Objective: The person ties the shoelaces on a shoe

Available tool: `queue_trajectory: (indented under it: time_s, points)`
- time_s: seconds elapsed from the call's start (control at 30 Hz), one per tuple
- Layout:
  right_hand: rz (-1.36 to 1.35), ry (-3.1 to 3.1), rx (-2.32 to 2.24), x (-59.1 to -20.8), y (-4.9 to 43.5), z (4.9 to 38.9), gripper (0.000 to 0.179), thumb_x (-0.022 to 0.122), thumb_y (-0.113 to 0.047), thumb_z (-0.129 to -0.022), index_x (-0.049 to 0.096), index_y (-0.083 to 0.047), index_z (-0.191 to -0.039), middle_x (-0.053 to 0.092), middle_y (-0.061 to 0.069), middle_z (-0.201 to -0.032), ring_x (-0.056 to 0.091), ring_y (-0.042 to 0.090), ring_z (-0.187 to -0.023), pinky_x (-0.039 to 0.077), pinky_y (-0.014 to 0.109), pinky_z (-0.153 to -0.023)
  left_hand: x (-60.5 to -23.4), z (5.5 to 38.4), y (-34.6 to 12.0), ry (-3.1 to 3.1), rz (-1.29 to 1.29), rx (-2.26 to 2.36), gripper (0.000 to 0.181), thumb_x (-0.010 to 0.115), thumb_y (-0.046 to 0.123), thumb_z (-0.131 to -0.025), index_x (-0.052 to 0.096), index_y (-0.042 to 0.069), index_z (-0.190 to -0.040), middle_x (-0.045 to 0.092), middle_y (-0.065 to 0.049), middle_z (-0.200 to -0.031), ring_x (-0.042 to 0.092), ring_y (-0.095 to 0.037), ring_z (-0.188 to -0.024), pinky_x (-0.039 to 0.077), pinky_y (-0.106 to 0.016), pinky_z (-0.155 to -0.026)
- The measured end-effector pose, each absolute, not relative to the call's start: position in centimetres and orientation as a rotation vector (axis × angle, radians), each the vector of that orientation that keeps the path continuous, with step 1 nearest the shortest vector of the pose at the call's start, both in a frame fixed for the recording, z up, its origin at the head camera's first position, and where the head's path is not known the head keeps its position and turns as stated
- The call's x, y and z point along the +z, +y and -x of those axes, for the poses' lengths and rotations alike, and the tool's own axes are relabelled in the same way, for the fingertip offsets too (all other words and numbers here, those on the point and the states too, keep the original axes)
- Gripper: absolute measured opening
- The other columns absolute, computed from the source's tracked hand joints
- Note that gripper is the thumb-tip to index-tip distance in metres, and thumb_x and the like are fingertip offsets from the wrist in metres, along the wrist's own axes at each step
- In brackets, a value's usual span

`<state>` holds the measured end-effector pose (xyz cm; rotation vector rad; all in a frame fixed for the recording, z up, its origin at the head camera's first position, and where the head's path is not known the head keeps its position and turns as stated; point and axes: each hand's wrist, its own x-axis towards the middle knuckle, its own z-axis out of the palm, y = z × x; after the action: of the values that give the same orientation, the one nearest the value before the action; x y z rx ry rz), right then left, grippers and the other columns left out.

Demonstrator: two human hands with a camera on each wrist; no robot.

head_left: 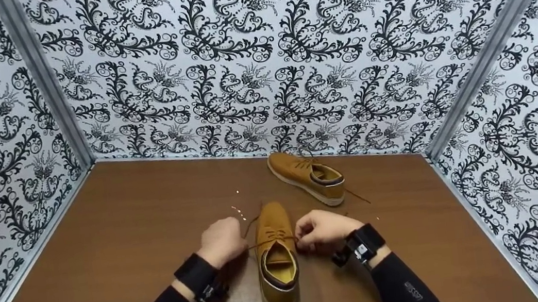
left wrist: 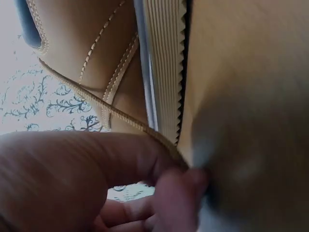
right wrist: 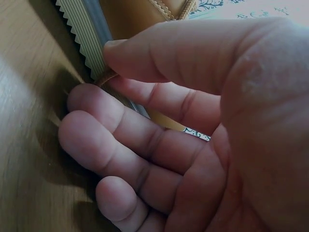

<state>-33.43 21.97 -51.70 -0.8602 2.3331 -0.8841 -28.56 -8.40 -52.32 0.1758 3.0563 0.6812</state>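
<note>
A tan lace-up shoe (head_left: 273,216) stands upright on the wooden table, toe pointing away from me. My left hand (head_left: 222,241) is on its left side and pinches one brown shoelace (left wrist: 118,115) between thumb and index finger. That lace runs taut from the eyelets down past the ribbed sole (left wrist: 166,63) in the left wrist view. On the shoe's right, my right hand (head_left: 328,229) pinches the other lace end (right wrist: 105,78) between thumb and index finger. Its remaining fingers (right wrist: 87,140) are loosely bent close to the table. The laces cross over the shoe's tongue.
A second tan shoe (head_left: 300,172) lies behind and to the right, with a loose lace (head_left: 358,196) trailing from it. Patterned black-and-white walls (head_left: 248,70) border the wooden table (head_left: 151,203) at the back and both sides.
</note>
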Motion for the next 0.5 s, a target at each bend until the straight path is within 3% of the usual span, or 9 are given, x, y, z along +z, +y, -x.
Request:
queue_trajectory:
  time_s: [0.1, 0.23, 0.3, 0.37, 0.43, 0.5]
  points:
    - [0.878, 2.324, -0.883, -51.7, 21.9, 33.4, 0.008, 0.079, -0.021, -0.097, 0.078, -0.016, -0.092, 0.071, -0.012, -0.075, 0.068, 0.006, -0.068, 0.051, 0.019, -0.065, -52.7, 29.0, -8.5, 3.1, -0.148, 0.71, 0.032, 0.08, 0.022, -0.083, 0.054, 0.017, -0.065, 0.068, -0.006, -0.078, 0.067, -0.029, -0.071, 0.059, -0.052, -0.062]
    - [0.875, 2.326, -0.886, -51.7, 21.9, 33.5, 0.008, 0.08, -0.022, -0.096, 0.077, -0.018, -0.09, 0.071, -0.012, -0.074, 0.067, 0.006, -0.068, 0.049, 0.018, -0.065, -53.2, 29.8, -8.9, 3.084, -0.128, 0.961, 0.038, 0.077, 0.021, -0.086, 0.049, 0.018, -0.061, 0.055, 0.001, -0.065, 0.056, -0.021, -0.059, 0.046, -0.038, -0.054]
    - [0.867, 2.332, -0.888, -51.7, 21.9, 33.5, 0.007, 0.08, -0.022, -0.096, 0.077, -0.018, -0.09, 0.072, -0.012, -0.075, 0.067, 0.006, -0.068, 0.05, 0.018, -0.065, -53.6, 30.3, -9.0, 2.951, -0.136, 1.254, 0.033, 0.073, 0.013, -0.09, 0.057, 0.013, -0.062, 0.058, 0.002, -0.061, 0.058, -0.016, -0.055, 0.048, -0.032, -0.05]
    - [0.864, 2.335, -0.89, -51.7, 21.9, 33.5, 0.007, 0.079, -0.021, -0.096, 0.077, -0.017, -0.09, 0.072, -0.01, -0.076, 0.067, 0.006, -0.068, 0.051, 0.019, -0.065, -54.0, 30.6, -9.0, 2.711, -0.134, 1.598, 0.023, 0.069, 0.004, -0.095, 0.069, 0.003, -0.073, 0.068, -0.003, -0.064, 0.065, -0.014, -0.054, 0.055, -0.03, -0.049]
    - [0.86, 2.336, -0.894, -51.7, 22.0, 33.5, 0.006, 0.078, -0.019, -0.096, 0.078, -0.015, -0.092, 0.071, -0.009, -0.077, 0.067, 0.007, -0.069, 0.052, 0.019, -0.065, -54.4, 30.9, -8.9, 2.433, -0.097, 1.877, 0.013, 0.065, -0.003, -0.099, 0.076, -0.008, -0.093, 0.077, -0.015, -0.074, 0.073, -0.017, -0.057, 0.063, -0.031, -0.053]
    - [0.854, 2.341, -0.897, -51.7, 22.0, 33.4, 0.004, 0.076, -0.016, -0.097, 0.078, -0.014, -0.094, 0.071, -0.009, -0.077, 0.066, 0.007, -0.068, 0.052, 0.02, -0.065, -54.7, 31.0, -8.9, 2.215, -0.06, 2.049, 0.019, 0.063, -0.005, -0.101, 0.073, -0.016, -0.114, 0.079, -0.025, -0.086, 0.076, -0.02, -0.062, 0.066, -0.035, -0.056]
